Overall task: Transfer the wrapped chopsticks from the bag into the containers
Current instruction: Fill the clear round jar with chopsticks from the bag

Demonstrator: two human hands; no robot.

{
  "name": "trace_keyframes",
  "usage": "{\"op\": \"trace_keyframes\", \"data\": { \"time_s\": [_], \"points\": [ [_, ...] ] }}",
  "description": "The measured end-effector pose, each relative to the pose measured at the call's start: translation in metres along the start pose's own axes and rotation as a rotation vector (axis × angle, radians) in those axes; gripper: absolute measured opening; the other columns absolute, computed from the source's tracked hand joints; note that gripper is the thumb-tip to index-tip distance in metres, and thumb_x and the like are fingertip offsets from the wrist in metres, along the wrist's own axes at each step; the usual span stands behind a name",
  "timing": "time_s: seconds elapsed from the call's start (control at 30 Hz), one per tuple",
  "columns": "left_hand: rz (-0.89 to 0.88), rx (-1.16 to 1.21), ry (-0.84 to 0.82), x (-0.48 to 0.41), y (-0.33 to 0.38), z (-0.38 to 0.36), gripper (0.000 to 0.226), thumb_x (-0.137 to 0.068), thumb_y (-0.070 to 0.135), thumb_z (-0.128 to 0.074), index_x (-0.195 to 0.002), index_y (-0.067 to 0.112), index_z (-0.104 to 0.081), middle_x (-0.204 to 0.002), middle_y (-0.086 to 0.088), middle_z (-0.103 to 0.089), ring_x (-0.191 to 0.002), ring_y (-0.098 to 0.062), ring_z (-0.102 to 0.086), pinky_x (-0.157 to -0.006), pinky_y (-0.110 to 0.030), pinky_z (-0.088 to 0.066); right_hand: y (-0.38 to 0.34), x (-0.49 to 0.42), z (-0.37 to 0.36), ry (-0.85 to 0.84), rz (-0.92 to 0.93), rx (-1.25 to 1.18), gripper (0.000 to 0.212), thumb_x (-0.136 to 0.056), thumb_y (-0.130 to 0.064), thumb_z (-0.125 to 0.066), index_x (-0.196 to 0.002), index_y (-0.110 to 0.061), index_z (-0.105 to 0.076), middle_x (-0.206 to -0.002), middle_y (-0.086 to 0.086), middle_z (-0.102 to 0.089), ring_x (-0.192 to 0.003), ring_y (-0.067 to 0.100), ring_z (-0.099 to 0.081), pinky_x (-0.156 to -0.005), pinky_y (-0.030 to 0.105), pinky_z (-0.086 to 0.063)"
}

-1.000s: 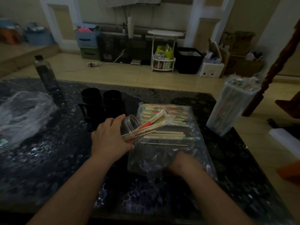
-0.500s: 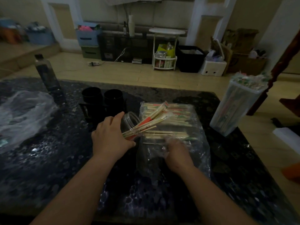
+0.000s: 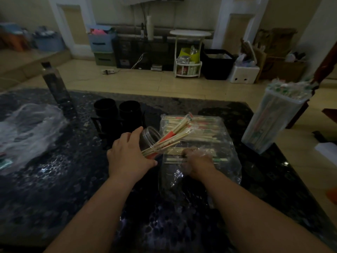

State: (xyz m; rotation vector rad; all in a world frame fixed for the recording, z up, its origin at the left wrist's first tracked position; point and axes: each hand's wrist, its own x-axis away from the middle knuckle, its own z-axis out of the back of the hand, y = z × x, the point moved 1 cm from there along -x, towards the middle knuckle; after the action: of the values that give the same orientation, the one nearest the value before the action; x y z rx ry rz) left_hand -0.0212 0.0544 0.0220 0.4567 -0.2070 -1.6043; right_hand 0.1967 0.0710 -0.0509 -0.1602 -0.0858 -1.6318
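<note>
Glossy black stone, flecked with pale specks: table top [image 3: 54, 179]. Near its middle, clear jar [image 3: 150, 133], smooth and round-walled, tipped on its side with the mouth toward the right. Wrapped round it from the left, left hand [image 3: 129, 154]: fingers curled over the upper wall, thumb stretched along the near side. Poking out of the mouth and slanting up to the right, bundle [image 3: 176, 131] of thin pale wooden sticks in crinkly film sleeves, some banded orange-red.

Just beside the jar on the right, flat on the stone, clear plastic bag [image 3: 228, 161], thin, wrinkled and shiny. Holds more wrapped chopsticks [image 3: 202, 128], laid crosswise in a loose stack, with green and red print on the sleeves. Pushed in through the near opening of the bag, right hand [image 3: 197, 162], veiled by the film. Fingers bent down onto a few loose sticks at the near edge of the stack; whether pinching them or only touching, cannot tell.

At the right edge of the table, well apart from the bag, tall container [image 3: 269, 125]: translucent, square-cornered, upright, packed to the brim with wrapped chopsticks standing on end. Behind the jar, two black cups [image 3: 105, 111], matt cylinders side by side. Far left, dark bottle [image 3: 54, 84], slim and upright, next to crumpled plastic sheet [image 3: 27, 128], cloudy and creased.
</note>
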Motion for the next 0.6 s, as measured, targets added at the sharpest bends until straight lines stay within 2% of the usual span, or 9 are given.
{"op": "trace_keyframes", "data": {
  "time_s": [0.17,0.27,0.37,0.43,0.5,0.6],
  "points": [
    [0.003,-0.006,-0.014,-0.001,-0.002,0.000,0.111,-0.057,0.059,-0.083,-0.148,0.039,-0.023,-0.139,0.002,-0.039,-0.127,-0.026,-0.040,-0.101,-0.047,-0.036,-0.003,-0.001,0.008,-0.007,0.027,0.062,0.035,-0.089,-0.036,-0.057,-0.118,-0.018,-0.065,-0.123,0.010,-0.063,-0.113,0.031,-0.059,-0.096,0.038,-0.049],
    [0.007,-0.004,-0.018,-0.001,-0.002,0.000,0.112,-0.057,0.059,-0.083,-0.149,0.039,-0.022,-0.140,0.002,-0.039,-0.128,-0.025,-0.039,-0.101,-0.046,-0.035,-0.006,0.000,0.006,-0.021,0.009,0.086,0.038,-0.088,-0.042,-0.057,-0.113,-0.016,-0.066,-0.119,0.010,-0.065,-0.107,0.031,-0.061,-0.091,0.040,-0.050],
    [0.005,0.008,-0.024,0.000,-0.002,0.001,0.112,-0.058,0.058,-0.083,-0.149,0.039,-0.022,-0.140,0.002,-0.038,-0.129,-0.025,-0.038,-0.102,-0.046,-0.035,-0.010,0.004,0.006,-0.067,-0.012,0.097,0.050,-0.088,-0.051,-0.057,-0.121,-0.014,-0.060,-0.125,0.011,-0.061,-0.113,0.034,-0.058,-0.093,0.045,-0.045],
    [0.005,0.003,-0.024,0.000,-0.002,0.001,0.112,-0.058,0.058,-0.083,-0.149,0.039,-0.021,-0.141,0.002,-0.038,-0.129,-0.025,-0.038,-0.102,-0.046,-0.035,-0.009,0.008,0.005,-0.094,-0.004,0.091,0.048,-0.091,-0.044,-0.059,-0.128,-0.014,-0.055,-0.132,0.013,-0.056,-0.121,0.035,-0.053,-0.099,0.045,-0.042],
    [0.004,0.003,-0.018,0.000,-0.003,0.002,0.112,-0.058,0.058,-0.084,-0.149,0.039,-0.022,-0.140,0.002,-0.038,-0.128,-0.026,-0.039,-0.102,-0.046,-0.035,-0.001,0.012,0.002,-0.093,0.012,0.022,0.042,-0.093,-0.033,-0.059,-0.131,-0.015,-0.054,-0.136,0.014,-0.054,-0.122,0.034,-0.053,-0.100,0.040,-0.044],
    [0.003,0.022,-0.014,-0.001,-0.005,0.002,0.112,-0.057,0.057,-0.084,-0.149,0.039,-0.022,-0.140,0.001,-0.039,-0.128,-0.026,-0.039,-0.102,-0.047,-0.035,0.003,0.016,0.003,-0.147,0.025,-0.011,0.037,-0.095,-0.033,-0.055,-0.129,-0.018,-0.056,-0.138,0.015,-0.053,-0.122,0.033,-0.055,-0.101,0.039,-0.045]
  ]
}}
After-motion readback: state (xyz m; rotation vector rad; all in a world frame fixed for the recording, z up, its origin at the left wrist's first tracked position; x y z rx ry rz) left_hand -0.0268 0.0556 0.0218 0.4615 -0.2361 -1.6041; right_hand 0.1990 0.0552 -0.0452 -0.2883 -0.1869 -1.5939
